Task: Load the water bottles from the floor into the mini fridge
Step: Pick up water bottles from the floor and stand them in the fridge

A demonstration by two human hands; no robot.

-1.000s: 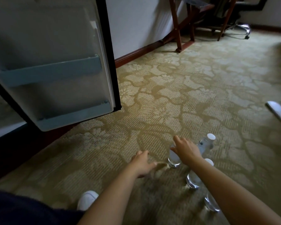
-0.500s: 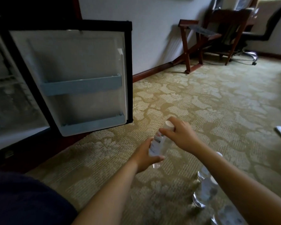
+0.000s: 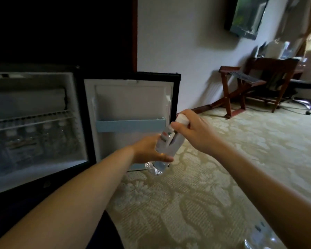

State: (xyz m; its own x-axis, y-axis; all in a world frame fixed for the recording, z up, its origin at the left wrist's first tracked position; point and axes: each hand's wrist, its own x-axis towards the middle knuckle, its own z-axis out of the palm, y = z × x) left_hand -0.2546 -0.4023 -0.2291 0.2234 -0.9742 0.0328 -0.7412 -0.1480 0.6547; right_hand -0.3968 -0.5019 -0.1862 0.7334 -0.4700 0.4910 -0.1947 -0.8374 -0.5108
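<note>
Plastic, clear and full of water, the water bottle (image 3: 166, 150) is now off the carpet (image 3: 187, 194) and in the air just in front of the open door (image 3: 131, 97) of the mini fridge (image 3: 34, 108), tilted with its white cap (image 3: 181, 119) up to the right. In the head view, one second ago it stood on the floor among the others and the hands were only reaching; half a second ago it was lifted low over the carpet. Now the right hand (image 3: 192, 130) pinches it at the neck under the cap, and the left hand (image 3: 147, 150) is curled around its body, so both hands hold it. Blurred bottles (image 3: 47, 139) already stand under the wire shelf (image 3: 34, 119). I judge this as a handover to the left hand, which is nearer to the fridge. At least one more bottle (image 3: 258, 236) waits on the floor at the bottom right, so the loading is not finished
</note>
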